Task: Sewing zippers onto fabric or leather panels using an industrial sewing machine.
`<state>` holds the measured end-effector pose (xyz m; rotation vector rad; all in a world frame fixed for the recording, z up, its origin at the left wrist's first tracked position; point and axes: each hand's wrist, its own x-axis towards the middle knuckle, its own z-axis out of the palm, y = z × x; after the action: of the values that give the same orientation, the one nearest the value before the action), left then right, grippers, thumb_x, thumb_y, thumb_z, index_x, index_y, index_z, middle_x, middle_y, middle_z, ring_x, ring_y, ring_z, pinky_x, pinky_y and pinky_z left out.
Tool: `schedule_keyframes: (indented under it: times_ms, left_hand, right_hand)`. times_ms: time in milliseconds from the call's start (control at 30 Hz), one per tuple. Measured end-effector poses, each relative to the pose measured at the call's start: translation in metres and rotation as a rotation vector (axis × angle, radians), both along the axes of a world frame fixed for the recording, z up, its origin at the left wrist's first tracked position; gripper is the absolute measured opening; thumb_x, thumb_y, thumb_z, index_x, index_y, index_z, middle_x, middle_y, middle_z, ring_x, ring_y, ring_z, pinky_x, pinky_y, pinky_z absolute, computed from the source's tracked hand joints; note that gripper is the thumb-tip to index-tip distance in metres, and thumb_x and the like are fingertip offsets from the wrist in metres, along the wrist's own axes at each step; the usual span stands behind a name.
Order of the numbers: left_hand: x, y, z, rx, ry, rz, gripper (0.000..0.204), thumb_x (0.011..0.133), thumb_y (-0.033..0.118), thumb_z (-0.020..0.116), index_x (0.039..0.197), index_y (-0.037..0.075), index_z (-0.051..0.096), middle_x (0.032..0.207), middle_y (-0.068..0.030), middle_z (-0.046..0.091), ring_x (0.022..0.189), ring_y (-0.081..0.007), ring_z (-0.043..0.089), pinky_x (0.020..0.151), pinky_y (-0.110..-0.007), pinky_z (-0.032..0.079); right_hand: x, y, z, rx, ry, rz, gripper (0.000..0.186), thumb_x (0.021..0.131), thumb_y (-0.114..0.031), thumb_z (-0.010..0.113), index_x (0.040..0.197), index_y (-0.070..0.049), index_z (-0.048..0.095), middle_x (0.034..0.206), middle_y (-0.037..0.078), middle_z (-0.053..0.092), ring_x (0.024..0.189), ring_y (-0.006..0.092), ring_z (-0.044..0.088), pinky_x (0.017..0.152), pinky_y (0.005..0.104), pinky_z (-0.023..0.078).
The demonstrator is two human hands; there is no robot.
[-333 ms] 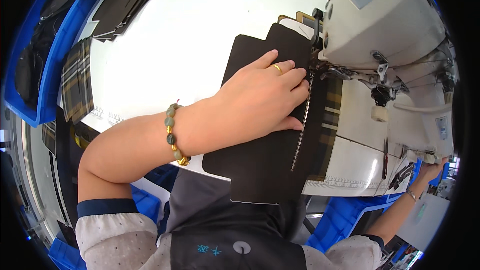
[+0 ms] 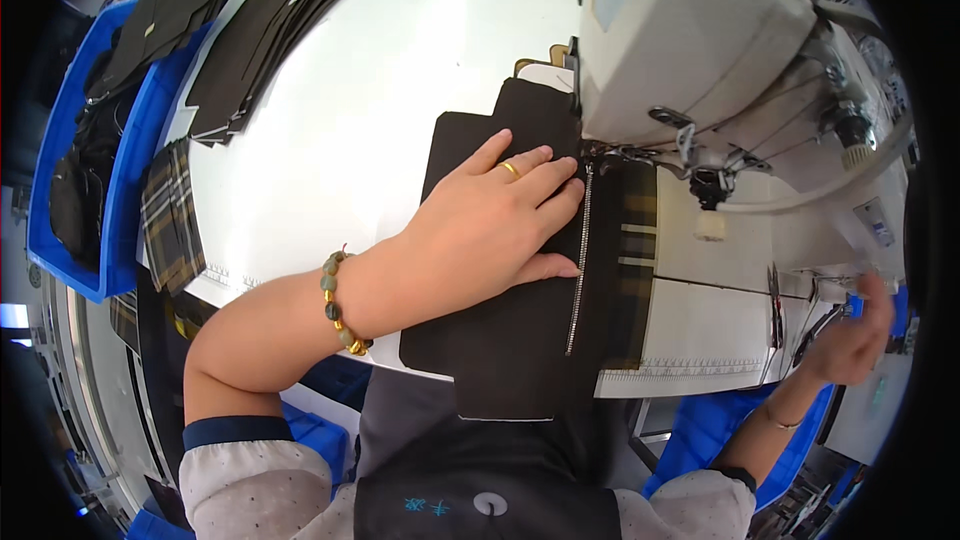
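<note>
- Two bare hands are in view; the left hand (image 2: 497,222) lies flat, fingers spread, palm down on a black fabric panel with a silver zipper (image 2: 520,340), pressing rather than gripping it, so its grip is open and encloses nothing.
- A gold ring (image 2: 510,169) sits on one finger, and a bracelet of green and gold beads (image 2: 340,302) circles the wrist.
- This panel rests on the white desk (image 2: 380,90), its far end under the head of the white sewing machine (image 2: 700,30) and its near end hanging over the desk edge.
- A strip of dark plaid cloth (image 2: 636,260) lies just beside the zipper, on its right.
- At the picture's right edge the right hand (image 2: 850,340) is blurred; its grip cannot be told.
- A stack of black cut pieces (image 2: 260,50) lies well apart at far left, near a blue plastic bin (image 2: 120,180) holding dark fabric.
</note>
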<state>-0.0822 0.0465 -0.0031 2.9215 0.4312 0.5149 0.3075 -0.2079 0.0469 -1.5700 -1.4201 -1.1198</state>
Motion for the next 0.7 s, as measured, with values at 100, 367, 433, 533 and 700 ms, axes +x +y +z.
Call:
schedule_keyframes:
  times_ms: [100,367,433,533,700]
  left_hand:
    - [-0.01,0.0,-0.006,0.028,0.065,0.035,0.066,0.091,0.054,0.069,0.133,0.003,0.064,0.142,-0.0128,0.062,0.136,-0.0303,0.055,0.116,-0.051,0.04]
    - [-0.006,-0.001,0.009,-0.027,0.115,0.001,0.064,0.092,0.05,0.069,0.134,0.001,0.064,0.141,-0.0151,0.061,0.136,-0.0321,0.055,0.117,-0.052,0.039]
    - [-0.006,-0.001,0.009,-0.041,0.14,-0.003,0.064,0.092,0.05,0.069,0.135,0.001,0.064,0.142,-0.0151,0.061,0.136,-0.0321,0.055,0.117,-0.052,0.039]
    - [-0.006,-0.002,0.009,-0.064,0.099,0.013,0.065,0.092,0.05,0.069,0.135,0.002,0.063,0.142,-0.0141,0.06,0.136,-0.0319,0.055,0.117,-0.052,0.039]
    - [-0.004,-0.003,0.014,-0.05,0.168,0.045,0.066,0.091,0.051,0.069,0.137,0.004,0.063,0.144,-0.0123,0.06,0.138,-0.0302,0.054,0.118,-0.051,0.038]
  right_hand:
    - [-0.135,0.1,-0.019,-0.646,-0.044,0.597,0.015,0.084,-0.013,0.076,0.094,-0.004,0.069,0.109,0.015,0.074,0.082,0.0283,0.07,0.074,0.0399,0.057]
    - [-0.165,0.148,-0.051,-0.899,-0.023,0.542,0.057,0.083,-0.038,0.081,0.133,-0.012,0.067,0.14,0.002,0.064,0.115,0.0222,0.067,0.086,0.0347,0.054]
    - [-0.167,0.143,-0.051,-1.013,-0.003,0.436,0.06,0.085,-0.043,0.078,0.135,-0.012,0.066,0.14,0.002,0.064,0.116,0.021,0.067,0.09,0.0363,0.052]
    - [-0.164,0.148,-0.059,-0.84,0.058,0.555,0.051,0.078,-0.042,0.083,0.117,-0.01,0.075,0.087,0.003,0.066,0.086,0.024,0.061,0.074,0.0391,0.049]
    - [-0.163,0.154,-0.06,-0.788,0.063,0.622,0.042,0.077,-0.042,0.083,0.098,-0.006,0.076,0.083,0.002,0.062,0.087,0.0232,0.059,0.072,0.0381,0.048]
